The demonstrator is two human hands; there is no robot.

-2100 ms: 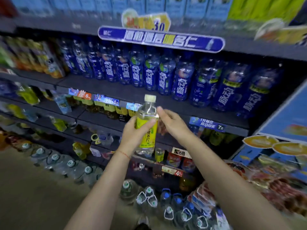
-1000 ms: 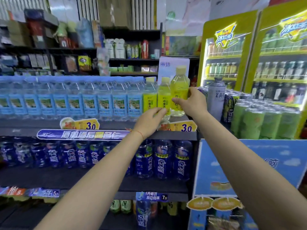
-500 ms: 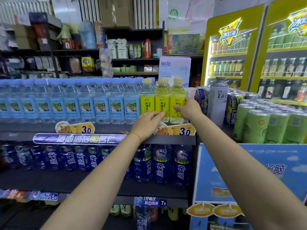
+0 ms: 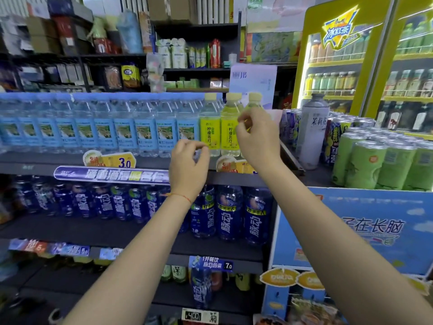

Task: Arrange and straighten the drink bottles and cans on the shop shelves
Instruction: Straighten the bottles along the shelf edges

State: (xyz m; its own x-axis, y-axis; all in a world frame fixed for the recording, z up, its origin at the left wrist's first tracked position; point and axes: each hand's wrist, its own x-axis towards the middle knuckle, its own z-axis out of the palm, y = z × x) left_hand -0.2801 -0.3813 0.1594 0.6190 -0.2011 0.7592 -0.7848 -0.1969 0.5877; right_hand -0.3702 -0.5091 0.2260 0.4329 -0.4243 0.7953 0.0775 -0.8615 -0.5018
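Drink bottles fill your top shelf (image 4: 70,160): a long row of blue-labelled water bottles (image 4: 105,132), then three yellow lemon bottles (image 4: 209,130) upright at its right end. Below stand dark blue bottles (image 4: 228,214); green cans (image 4: 379,165) sit to the right. Your right hand (image 4: 257,137) hangs in front of the rightmost yellow bottle, fingers loosely curled, grasping nothing. Your left hand (image 4: 188,166) hovers at the shelf edge, likewise loose and empty.
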